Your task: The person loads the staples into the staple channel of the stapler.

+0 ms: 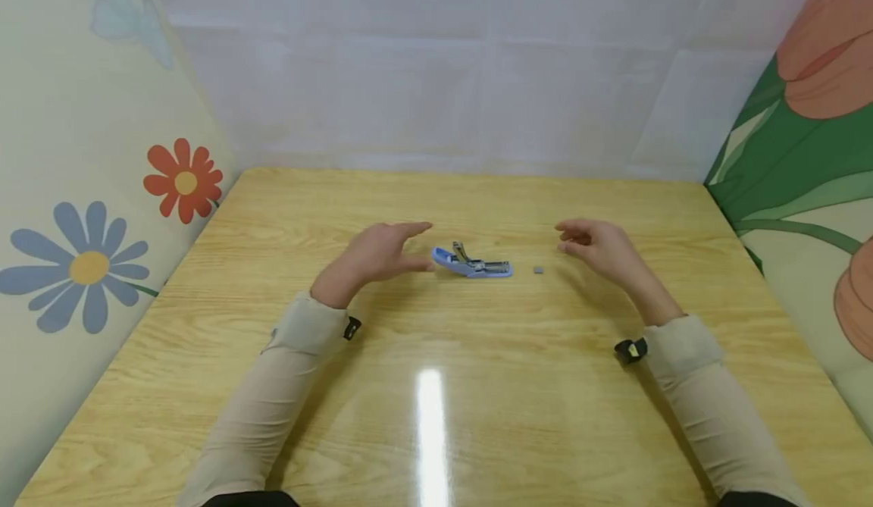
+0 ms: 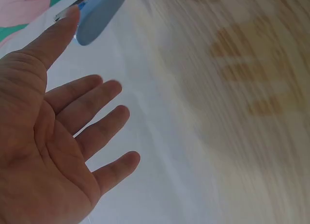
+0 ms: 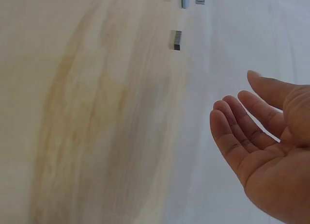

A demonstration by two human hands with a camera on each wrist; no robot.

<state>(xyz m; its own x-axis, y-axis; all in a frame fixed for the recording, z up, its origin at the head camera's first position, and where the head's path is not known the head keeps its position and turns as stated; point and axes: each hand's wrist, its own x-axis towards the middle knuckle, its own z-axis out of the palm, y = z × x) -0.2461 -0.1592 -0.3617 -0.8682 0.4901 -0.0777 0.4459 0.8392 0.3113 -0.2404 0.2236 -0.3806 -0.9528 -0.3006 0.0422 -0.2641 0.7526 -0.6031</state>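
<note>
Blue stapler lies unfolded on the wooden table

The stapler sits near the middle of the tabletop, between the person's two hands. Its blue cover is tilted up at the left end, a metal arm slants upward beside it, and the metal-topped base points right. Just beyond that right end, apart from it, is a small grey block (by its look, a short strip of staples) resting on the wood.

The left hand grasps nothing; its fingers are extended and the thumb stands well away from them. The thumb tip comes right up to the raised cover, though whether the two touch cannot be told. The right hand is likewise empty, its fingers loosely bent, to the right of the grey block and clear of it.

Beige sleeves are turned back at the wrists, and a small black device shows at each cuff. A creased white sheet hangs behind the table. A red flower and a blue flower decorate the left side; large pinkish blooms and green leaves fill the right.
</note>
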